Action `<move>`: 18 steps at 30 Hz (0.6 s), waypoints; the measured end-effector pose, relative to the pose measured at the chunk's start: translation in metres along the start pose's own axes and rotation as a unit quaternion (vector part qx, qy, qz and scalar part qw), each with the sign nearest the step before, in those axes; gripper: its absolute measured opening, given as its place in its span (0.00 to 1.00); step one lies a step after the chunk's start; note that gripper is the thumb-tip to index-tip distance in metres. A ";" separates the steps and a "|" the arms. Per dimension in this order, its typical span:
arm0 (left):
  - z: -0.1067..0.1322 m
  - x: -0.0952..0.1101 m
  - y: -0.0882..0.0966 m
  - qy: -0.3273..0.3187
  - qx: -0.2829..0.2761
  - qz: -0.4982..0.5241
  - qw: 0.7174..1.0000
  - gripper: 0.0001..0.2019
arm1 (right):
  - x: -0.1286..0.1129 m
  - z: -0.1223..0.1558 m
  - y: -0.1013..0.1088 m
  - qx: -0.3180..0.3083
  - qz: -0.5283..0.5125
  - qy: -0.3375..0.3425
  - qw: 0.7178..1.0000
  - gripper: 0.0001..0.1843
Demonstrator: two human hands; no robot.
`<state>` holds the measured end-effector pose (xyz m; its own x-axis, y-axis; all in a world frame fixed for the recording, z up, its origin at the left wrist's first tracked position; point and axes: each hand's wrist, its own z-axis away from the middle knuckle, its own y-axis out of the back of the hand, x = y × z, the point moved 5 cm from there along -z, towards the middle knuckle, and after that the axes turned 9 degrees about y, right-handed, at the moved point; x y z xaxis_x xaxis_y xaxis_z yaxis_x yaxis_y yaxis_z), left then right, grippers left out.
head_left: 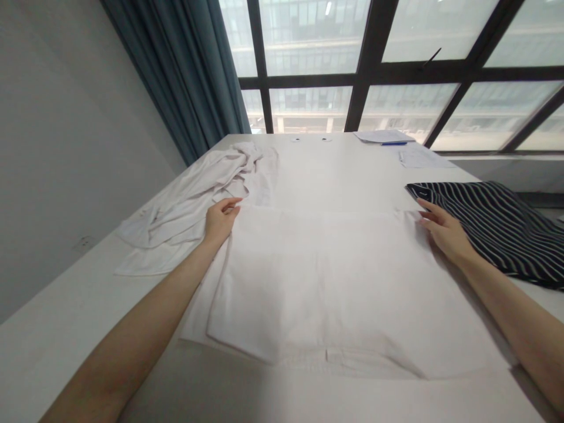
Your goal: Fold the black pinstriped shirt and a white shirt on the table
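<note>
A folded white garment (308, 282) lies spread over the near part of the white table, its layers slightly offset along the left side. What kind of garment it is I cannot tell. My left hand (221, 222) pinches its far left corner, thumb and fingers closed on the cloth. At the far right corner, my right hand (444, 230) grips the edge between thumb and fingers. Beyond my left hand sits a crumpled white cloth (189, 205). Just past my right hand is a black cloth with white stripes (497, 217).
The white table (335, 176) runs back to a dark-framed window (312, 79). Sheets of paper (381, 136) and a blue pen (393, 143) lie at its far right. A blue curtain (185, 70) hangs by the grey wall (66, 117) on the left.
</note>
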<state>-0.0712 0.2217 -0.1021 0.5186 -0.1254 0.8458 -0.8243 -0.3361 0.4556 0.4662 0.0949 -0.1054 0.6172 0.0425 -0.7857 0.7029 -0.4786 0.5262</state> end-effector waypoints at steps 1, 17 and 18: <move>0.000 0.000 0.000 0.001 -0.002 0.009 1.000 0.16 | -0.002 0.001 0.000 0.000 0.013 0.002 1.000 0.32; 0.000 0.004 0.004 -0.009 0.031 0.077 0.997 0.17 | -0.002 0.000 0.002 0.045 0.049 0.033 0.997 0.33; 0.000 0.003 0.004 -0.007 0.032 0.061 0.998 0.16 | -0.004 0.000 0.002 0.042 0.057 0.034 0.997 0.34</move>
<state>-0.0725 0.2200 -0.0980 0.4187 -0.1810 0.8899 -0.8655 -0.3761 0.3307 0.4653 0.0934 -0.1016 0.7161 0.0424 -0.6968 0.5964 -0.5558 0.5791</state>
